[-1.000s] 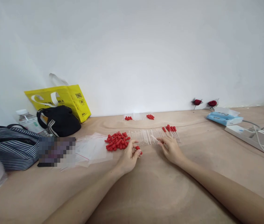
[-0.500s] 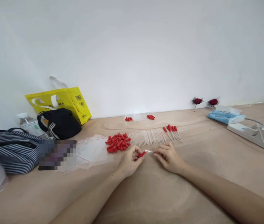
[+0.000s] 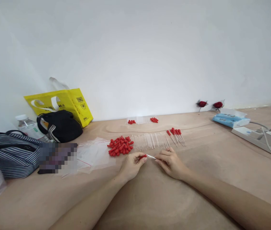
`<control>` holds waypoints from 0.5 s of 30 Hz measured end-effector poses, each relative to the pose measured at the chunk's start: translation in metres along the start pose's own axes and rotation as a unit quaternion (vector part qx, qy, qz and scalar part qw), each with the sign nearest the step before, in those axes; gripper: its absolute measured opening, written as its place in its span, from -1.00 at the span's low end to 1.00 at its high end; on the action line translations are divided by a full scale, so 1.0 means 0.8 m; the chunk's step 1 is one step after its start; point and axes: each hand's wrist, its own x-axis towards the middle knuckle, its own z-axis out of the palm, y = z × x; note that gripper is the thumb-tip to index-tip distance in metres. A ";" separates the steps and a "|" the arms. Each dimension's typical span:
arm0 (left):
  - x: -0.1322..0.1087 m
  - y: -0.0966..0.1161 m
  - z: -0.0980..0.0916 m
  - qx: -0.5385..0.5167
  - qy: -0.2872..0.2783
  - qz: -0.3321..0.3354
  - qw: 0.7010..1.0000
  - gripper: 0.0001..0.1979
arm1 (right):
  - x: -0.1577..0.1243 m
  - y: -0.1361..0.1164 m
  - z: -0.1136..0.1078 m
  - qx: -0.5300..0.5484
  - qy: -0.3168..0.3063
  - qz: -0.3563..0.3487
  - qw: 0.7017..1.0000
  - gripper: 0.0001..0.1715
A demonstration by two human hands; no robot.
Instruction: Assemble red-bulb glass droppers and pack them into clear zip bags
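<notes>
My left hand (image 3: 132, 163) is closed, pinching a red rubber dropper bulb (image 3: 143, 156) between thumb and fingers. Closed as well, my right hand (image 3: 170, 162) grips a thin clear glass dropper tube (image 3: 151, 157). The tube's end meets the bulb's mouth; how deep it sits inside I cannot tell. Left of the hands lies a pile of red bulbs (image 3: 120, 146). Beyond the hands, many clear tubes (image 3: 151, 141) lie side by side in a row. At that row's right end are several droppers with red bulbs on them (image 3: 178, 136).
Clear zip bags (image 3: 93, 155) lie left of the pile, beside a striped bag (image 3: 12, 155). A black pouch (image 3: 62, 126) and yellow bag (image 3: 78, 107) stand behind. Bagged red bulbs (image 3: 154, 120) lie by the wall. At right are a tissue pack (image 3: 231, 119) and power strip (image 3: 257, 139).
The tube and the bulb, slightly apart before, have come together end to end. The bulb has tilted closer to level in my left hand. The view has shifted slightly.
</notes>
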 end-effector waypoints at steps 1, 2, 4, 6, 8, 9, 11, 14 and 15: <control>-0.001 0.001 0.000 0.018 0.009 0.008 1.000 -0.85 | 0.000 0.000 0.001 -0.001 -0.004 -0.006 1.000 -0.77; -0.002 0.002 0.000 0.040 0.019 0.016 0.999 -0.85 | 0.000 -0.001 0.001 -0.001 -0.008 -0.012 1.000 -0.76; -0.005 0.008 -0.002 0.090 0.033 0.035 0.995 -0.85 | 0.000 -0.001 0.002 0.001 -0.018 -0.020 1.000 -0.75; -0.007 0.015 -0.004 0.138 0.029 0.051 0.989 -0.86 | 0.000 -0.002 0.001 -0.002 -0.026 -0.022 0.999 -0.74; -0.009 0.021 -0.006 0.180 0.014 0.067 0.981 -0.86 | 0.001 -0.002 0.000 -0.014 -0.031 -0.023 0.999 -0.74; -0.010 0.023 -0.007 0.197 0.007 0.074 0.978 -0.86 | 0.001 -0.002 -0.001 -0.023 -0.032 -0.024 0.999 -0.74; -0.010 0.026 -0.008 0.224 -0.007 0.085 0.971 -0.87 | 0.001 -0.001 -0.004 -0.040 -0.035 -0.033 0.998 -0.73; -0.012 0.029 -0.008 0.245 -0.023 0.092 0.965 -0.87 | 0.002 0.001 -0.007 -0.059 -0.038 -0.058 0.996 -0.73; -0.013 0.030 -0.007 0.250 -0.029 0.094 0.963 -0.87 | 0.002 0.002 -0.008 -0.064 -0.039 -0.066 0.995 -0.73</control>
